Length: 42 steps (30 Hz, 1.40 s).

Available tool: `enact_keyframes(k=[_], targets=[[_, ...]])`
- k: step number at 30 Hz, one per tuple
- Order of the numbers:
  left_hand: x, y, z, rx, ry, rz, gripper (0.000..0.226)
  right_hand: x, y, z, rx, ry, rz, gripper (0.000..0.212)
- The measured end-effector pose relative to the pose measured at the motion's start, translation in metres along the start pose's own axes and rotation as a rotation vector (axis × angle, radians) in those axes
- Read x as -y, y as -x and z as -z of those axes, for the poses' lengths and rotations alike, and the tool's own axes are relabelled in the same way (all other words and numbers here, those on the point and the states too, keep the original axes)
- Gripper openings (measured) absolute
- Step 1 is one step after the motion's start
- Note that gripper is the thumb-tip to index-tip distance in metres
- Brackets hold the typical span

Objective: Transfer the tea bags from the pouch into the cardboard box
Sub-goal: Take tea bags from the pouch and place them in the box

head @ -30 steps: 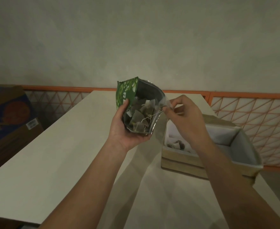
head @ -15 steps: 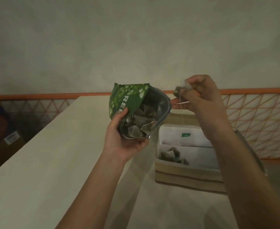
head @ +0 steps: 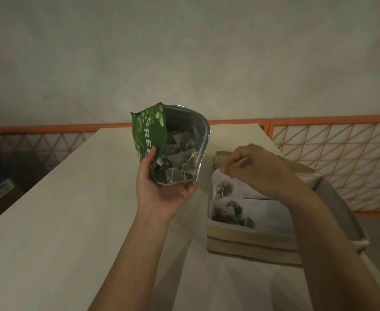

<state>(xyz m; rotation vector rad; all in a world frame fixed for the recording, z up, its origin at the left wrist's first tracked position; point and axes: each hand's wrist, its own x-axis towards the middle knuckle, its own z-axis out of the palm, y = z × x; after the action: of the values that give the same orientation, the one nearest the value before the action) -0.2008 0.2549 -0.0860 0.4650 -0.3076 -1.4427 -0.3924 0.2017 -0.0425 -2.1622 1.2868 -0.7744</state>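
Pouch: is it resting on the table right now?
No, the left hand holds the pouch up above the table, mouth open.

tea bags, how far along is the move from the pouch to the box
Done: a few dark tea bags lie in the shallow cardboard box. In hand: the left hand holds the green foil pouch open, while the right hand hovers over the box, fingers loose, apparently empty. Left: many pyramid tea bags in the pouch.
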Motion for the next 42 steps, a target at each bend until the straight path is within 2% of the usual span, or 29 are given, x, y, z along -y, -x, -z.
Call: enact_keyframes(k=[3, 6, 10, 12, 14, 16, 25, 30, 33, 36, 38, 40, 42], targets=[[0.003, -0.004, -0.004, 0.002, -0.024, 0.006, 0.046, 0.003, 0.001, -0.009, -0.185, -0.199, 0.052, 0.014], [0.008, -0.006, -0.008, 0.021, -0.042, 0.019, 0.044, 0.015, 0.003, -0.017, -0.131, -0.363, 0.137, 0.022], [0.013, -0.007, -0.011, 0.032, -0.044, 0.032, 0.053, 0.023, -0.007, -0.024, 0.005, -0.121, 0.137, 0.046], [0.015, -0.008, -0.012, 0.037, -0.053, 0.051, 0.063, 0.02, -0.01, -0.028, -0.032, -0.037, 0.15, 0.038], [0.017, -0.01, -0.012, 0.043, -0.052, 0.069, 0.065, 0.014, -0.009, -0.031, -0.126, -0.093, 0.182, 0.021], [0.019, -0.014, -0.013, 0.04, -0.042, 0.071, 0.064, 0.008, -0.007, -0.029, -0.217, -0.184, 0.222, 0.014], [0.024, -0.025, -0.01, 0.085, -0.043, 0.096, 0.063, -0.01, 0.006, 0.003, -0.404, -0.717, 0.154, 0.015], [0.026, -0.024, -0.01, 0.092, -0.038, 0.083, 0.067, 0.0, 0.013, 0.01, -0.509, -0.844, 0.27, 0.015], [0.028, -0.023, -0.01, 0.086, -0.029, 0.068, 0.06, 0.004, 0.016, 0.01, -0.589, -0.914, 0.385, 0.016], [0.029, -0.023, -0.011, 0.091, -0.017, 0.069, 0.057, 0.005, 0.017, 0.011, -0.554, -0.989, 0.407, 0.016], [0.028, -0.023, -0.012, 0.092, -0.016, 0.077, 0.057, 0.003, 0.016, 0.012, -0.446, -1.103, 0.308, 0.015], [0.028, -0.023, -0.013, 0.095, -0.014, 0.081, 0.055, 0.0, 0.014, 0.01, -0.386, -1.012, 0.166, 0.017], [0.028, -0.023, -0.013, 0.095, -0.014, 0.084, 0.054, -0.007, 0.011, 0.006, -0.375, -0.705, 0.091, 0.019]])
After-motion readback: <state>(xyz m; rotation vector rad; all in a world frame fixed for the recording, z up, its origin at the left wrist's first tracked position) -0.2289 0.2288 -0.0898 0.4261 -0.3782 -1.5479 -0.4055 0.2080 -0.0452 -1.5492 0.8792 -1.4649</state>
